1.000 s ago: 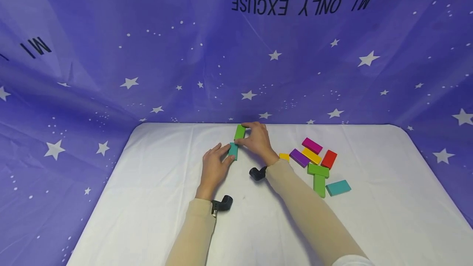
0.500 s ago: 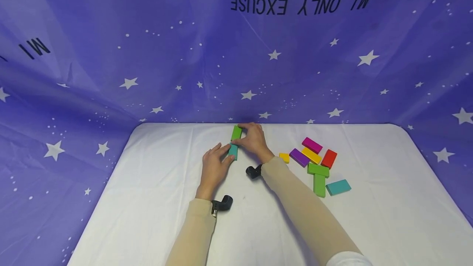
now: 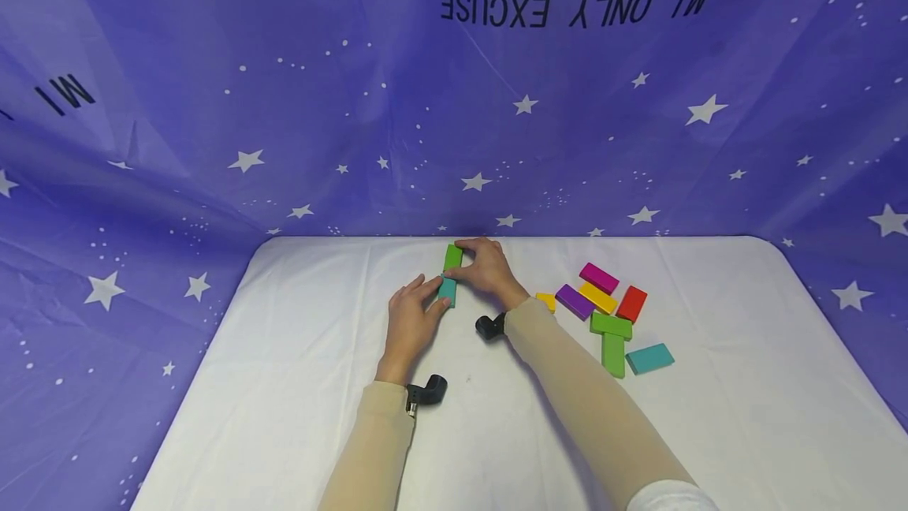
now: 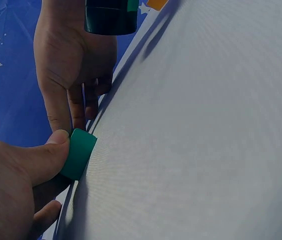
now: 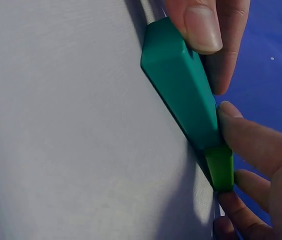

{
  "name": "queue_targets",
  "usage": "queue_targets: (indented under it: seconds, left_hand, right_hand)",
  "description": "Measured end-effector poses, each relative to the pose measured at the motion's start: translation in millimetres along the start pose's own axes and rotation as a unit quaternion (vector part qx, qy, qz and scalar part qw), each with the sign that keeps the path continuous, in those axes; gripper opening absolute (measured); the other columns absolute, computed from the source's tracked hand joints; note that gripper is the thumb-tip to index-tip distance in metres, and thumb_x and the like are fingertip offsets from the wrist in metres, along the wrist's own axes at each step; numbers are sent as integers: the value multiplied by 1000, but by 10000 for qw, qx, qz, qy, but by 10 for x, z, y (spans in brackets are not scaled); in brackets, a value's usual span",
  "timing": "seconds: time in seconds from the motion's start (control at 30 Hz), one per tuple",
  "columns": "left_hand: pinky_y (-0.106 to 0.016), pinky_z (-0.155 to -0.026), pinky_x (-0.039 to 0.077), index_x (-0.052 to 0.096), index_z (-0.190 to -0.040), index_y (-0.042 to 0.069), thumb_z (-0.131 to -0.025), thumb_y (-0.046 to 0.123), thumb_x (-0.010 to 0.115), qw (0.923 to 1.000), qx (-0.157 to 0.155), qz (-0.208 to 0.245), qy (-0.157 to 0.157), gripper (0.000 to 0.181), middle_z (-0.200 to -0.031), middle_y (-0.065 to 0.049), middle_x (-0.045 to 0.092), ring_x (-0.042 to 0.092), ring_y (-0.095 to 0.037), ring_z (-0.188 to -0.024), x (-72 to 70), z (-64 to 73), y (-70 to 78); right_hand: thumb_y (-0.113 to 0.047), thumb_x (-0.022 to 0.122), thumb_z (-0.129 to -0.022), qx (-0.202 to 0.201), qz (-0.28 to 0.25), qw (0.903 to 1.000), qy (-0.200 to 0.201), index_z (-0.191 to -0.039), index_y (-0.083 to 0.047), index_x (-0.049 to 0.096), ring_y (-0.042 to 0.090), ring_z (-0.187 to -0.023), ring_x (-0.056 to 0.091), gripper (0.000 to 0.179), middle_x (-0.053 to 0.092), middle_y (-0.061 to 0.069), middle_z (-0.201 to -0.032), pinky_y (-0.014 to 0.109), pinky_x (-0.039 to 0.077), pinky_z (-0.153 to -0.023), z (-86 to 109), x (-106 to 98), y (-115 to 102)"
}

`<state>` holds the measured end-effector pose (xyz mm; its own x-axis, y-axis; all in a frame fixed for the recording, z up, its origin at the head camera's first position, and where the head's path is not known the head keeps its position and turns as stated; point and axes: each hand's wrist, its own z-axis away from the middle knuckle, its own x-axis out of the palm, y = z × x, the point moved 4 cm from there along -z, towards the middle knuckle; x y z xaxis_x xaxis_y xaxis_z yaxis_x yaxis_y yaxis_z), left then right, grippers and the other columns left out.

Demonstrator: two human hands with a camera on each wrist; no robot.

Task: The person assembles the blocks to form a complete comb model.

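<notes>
A teal block (image 3: 448, 291) lies lengthwise on the white table, and my left hand (image 3: 411, 326) holds it from the left with thumb and fingertips. Beyond its far end is a green block (image 3: 452, 256), end to end with it in one line. My right hand (image 3: 486, 265) grips the green block from the right, index finger by the far end and thumb near the joint. The right wrist view shows the teal block (image 5: 183, 85) running up to the green one (image 5: 220, 167). In the left wrist view, only the near end of the teal block (image 4: 79, 155) shows beside the left thumb.
On the right lie loose blocks: magenta (image 3: 599, 278), purple (image 3: 574, 302), yellow (image 3: 598, 298), red (image 3: 632, 304), a second teal one (image 3: 649, 359), and two green ones (image 3: 613, 355) in a T shape. A small yellow block (image 3: 545, 302) sits by the right sleeve. A purple starry cloth (image 3: 454, 117) hangs behind the table.
My right hand has shifted the green block slightly left and towards me, into line with the teal block. My left hand has stayed on the teal block.
</notes>
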<state>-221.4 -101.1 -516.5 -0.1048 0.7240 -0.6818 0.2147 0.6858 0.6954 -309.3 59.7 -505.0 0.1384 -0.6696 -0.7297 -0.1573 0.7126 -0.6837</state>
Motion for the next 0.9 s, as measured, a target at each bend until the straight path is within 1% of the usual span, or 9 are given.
queue_targets:
  seconds: [0.2,0.27,0.5,0.9]
  left_hand:
    - [-52,-120,24,66,-133,7,-92,26,74,10000,-53,-12,-22,46,-134,-11,65,48,-30,-138,1,1,-7]
    - [-51,-120,24,66,-133,7,-92,26,74,10000,-78,-27,-31,46,-134,-11,65,48,-29,-138,4,0,-18]
    - [-51,-120,24,66,-133,7,-92,26,74,10000,-53,-20,5,46,-134,-11,65,48,-30,-138,-6,0,-19]
    - [-50,-120,24,66,-132,7,-92,26,75,10000,-78,52,-21,46,-134,-11,65,48,-30,-138,-1,-4,-14]
  right_hand:
    - [-37,76,-89,108,-60,9999,-120,-141,-12,60,36,-131,47,60,57,13,-143,46,38,-113,21,7,11]
    - [-34,74,-91,145,-91,9998,-126,-142,-13,59,36,-132,46,57,56,13,-144,46,37,-113,28,6,12]
    - [-29,76,-89,125,-211,9997,-87,-139,-12,62,37,-135,45,55,58,11,-144,46,33,-117,46,-3,5]
    - [-30,76,-89,120,-149,9997,-128,-139,-13,62,35,-138,44,55,57,10,-144,46,30,-119,23,-3,43]
